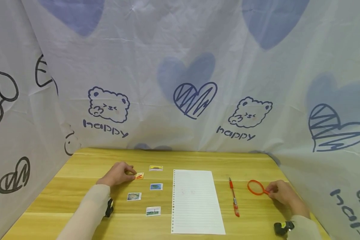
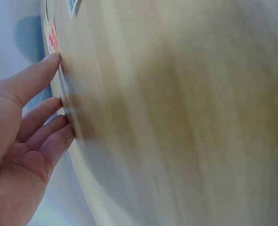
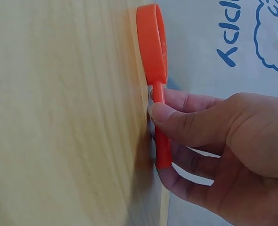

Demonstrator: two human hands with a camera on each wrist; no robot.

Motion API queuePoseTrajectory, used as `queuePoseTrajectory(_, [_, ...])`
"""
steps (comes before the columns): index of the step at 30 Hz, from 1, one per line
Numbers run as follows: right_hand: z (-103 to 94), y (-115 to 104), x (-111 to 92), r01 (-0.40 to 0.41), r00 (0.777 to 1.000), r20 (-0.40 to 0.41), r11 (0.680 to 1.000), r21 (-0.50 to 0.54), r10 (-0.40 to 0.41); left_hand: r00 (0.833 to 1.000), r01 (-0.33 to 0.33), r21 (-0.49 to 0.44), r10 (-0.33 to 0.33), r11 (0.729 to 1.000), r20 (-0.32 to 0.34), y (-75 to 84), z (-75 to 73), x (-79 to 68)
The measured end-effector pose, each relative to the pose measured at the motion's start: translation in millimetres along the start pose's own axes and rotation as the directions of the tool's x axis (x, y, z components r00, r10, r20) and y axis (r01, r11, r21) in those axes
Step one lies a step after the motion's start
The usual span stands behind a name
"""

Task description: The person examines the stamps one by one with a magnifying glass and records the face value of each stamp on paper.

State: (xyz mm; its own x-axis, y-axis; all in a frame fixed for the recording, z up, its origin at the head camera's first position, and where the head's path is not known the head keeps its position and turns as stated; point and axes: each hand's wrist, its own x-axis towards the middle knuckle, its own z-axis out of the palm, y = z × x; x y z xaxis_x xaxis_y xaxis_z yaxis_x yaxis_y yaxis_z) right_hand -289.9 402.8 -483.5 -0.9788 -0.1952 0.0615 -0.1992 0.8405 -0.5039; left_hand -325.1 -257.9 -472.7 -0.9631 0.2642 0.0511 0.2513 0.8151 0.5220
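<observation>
In the head view my left hand (image 1: 119, 174) rests at the left of the table beside a yellow-and-red stamp (image 1: 139, 175). The left wrist view shows the thumb (image 2: 49, 63) at the near edge of that stamp, with the other fingers loosely bent against the tabletop. My right hand (image 1: 283, 192) holds a red magnifying glass (image 1: 256, 187) by its handle. Thumb and fingers pinch the handle (image 3: 161, 146) in the right wrist view, and the round frame stands close above the wood.
Around the left hand lie a yellow stamp (image 1: 156, 168), a blue stamp (image 1: 156, 186), a grey-green stamp (image 1: 134, 196) and a green landscape stamp (image 1: 153, 211). Lined paper (image 1: 198, 210) with faint red marks lies mid-table. A red pen (image 1: 233, 196) is right of it. Printed cloth (image 1: 150, 73) encloses the table.
</observation>
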Motion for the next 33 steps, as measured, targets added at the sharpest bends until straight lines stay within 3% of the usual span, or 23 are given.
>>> queuePoseTrajectory(9, [-1.0,-15,4,0.000,1.000,-0.013,1.000,-0.023,-0.001,1.000,0.013,-0.011,-0.013,1.000,0.002,-1.4,-0.1,1.5])
queuePoseTrajectory(18, [2.6,-43,25,0.081,0.997,-0.014,0.996,-0.034,-0.082,1.000,0.018,-0.019,-0.019,1.000,-0.009,-0.4,0.1,2.1])
queuePoseTrajectory(24, [6.4,-66,37,0.078,0.997,-0.005,0.997,-0.024,-0.078,1.000,0.028,-0.021,-0.028,0.999,-0.007,-0.3,0.6,2.0])
queuePoseTrajectory(33, [16.3,-97,59,0.144,0.989,-0.016,0.988,-0.054,-0.145,1.000,-0.002,-0.012,0.001,1.000,-0.012,-4.7,2.5,2.8])
